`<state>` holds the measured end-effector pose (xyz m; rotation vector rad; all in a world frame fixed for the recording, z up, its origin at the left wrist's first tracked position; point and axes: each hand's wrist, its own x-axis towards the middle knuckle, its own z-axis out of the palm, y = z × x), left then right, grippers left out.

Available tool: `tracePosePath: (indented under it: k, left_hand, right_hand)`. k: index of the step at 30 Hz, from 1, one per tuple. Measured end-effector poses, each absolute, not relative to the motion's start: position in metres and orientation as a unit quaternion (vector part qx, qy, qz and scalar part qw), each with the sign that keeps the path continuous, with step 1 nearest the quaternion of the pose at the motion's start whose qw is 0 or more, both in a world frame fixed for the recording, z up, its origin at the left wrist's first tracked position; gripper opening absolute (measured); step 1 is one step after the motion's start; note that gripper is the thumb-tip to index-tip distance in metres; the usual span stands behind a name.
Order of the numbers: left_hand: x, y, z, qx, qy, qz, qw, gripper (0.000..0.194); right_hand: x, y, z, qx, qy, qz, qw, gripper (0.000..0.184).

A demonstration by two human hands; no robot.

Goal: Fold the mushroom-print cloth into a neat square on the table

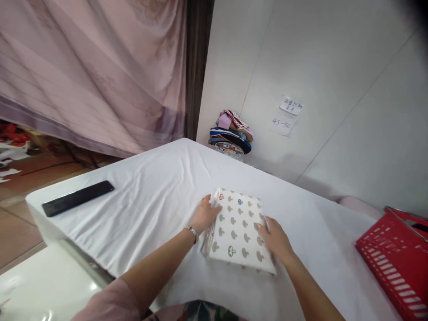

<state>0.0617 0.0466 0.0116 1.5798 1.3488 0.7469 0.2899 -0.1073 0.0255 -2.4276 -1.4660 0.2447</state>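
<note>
A folded white cloth [238,229] with a grey mushroom print, and a few mushrooms in red, blue and green outline, lies on the white-covered table [150,196] in front of me. My left hand [203,215] grips its left edge, thumb on top, with a bracelet on the wrist. On the opposite side my right hand [276,236] holds the right edge, its thumb also over the top layer. The fingertips beneath the edges are partly hidden. Several layers show along the cloth's left side.
A black flat bar-shaped object [78,198] rests at the table's left. Folded clothes [230,136] are stacked at the far corner by the wall, under paper notes [286,116]. A red plastic basket [394,258] stands at the right. Pink curtains [100,67] hang behind.
</note>
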Motion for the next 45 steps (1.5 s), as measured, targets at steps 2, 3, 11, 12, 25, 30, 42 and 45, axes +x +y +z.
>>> tracePosePath:
  k: [2,3,11,12,25,30,42,45]
  left_hand:
    - [0.054,0.030,0.013,0.651,0.541,0.295,0.444,0.060]
    - [0.051,0.022,0.012,0.656,0.537,0.293,0.441,0.056]
    - [0.042,-0.005,-0.002,0.696,0.518,0.321,0.380,0.025]
    - [0.042,-0.006,-0.003,0.702,0.512,0.328,0.371,0.022]
    - [0.039,-0.006,-0.005,0.736,0.457,0.355,0.350,0.013]
    - [0.038,-0.006,-0.004,0.737,0.440,0.357,0.368,0.013]
    - [0.037,-0.006,-0.007,0.736,0.427,0.363,0.380,0.013]
    - [0.037,-0.006,-0.006,0.737,0.428,0.357,0.383,0.013]
  right_hand:
    - [0.282,-0.090,0.029,-0.803,-0.566,0.059,0.179,0.049]
    - [0.275,-0.080,0.031,-0.781,-0.591,0.059,0.194,0.048]
    - [0.222,0.015,0.042,-0.736,-0.638,0.070,0.214,0.028]
    - [0.218,0.025,0.046,-0.753,-0.622,0.071,0.201,0.025]
    - [0.188,0.080,0.050,-0.824,-0.555,0.080,0.078,0.020]
    - [0.194,0.087,0.048,-0.827,-0.553,0.080,0.067,0.012]
    - [0.185,0.087,0.052,-0.832,-0.550,0.061,0.033,0.015]
    - [0.183,0.088,0.052,-0.830,-0.554,0.058,0.021,0.018]
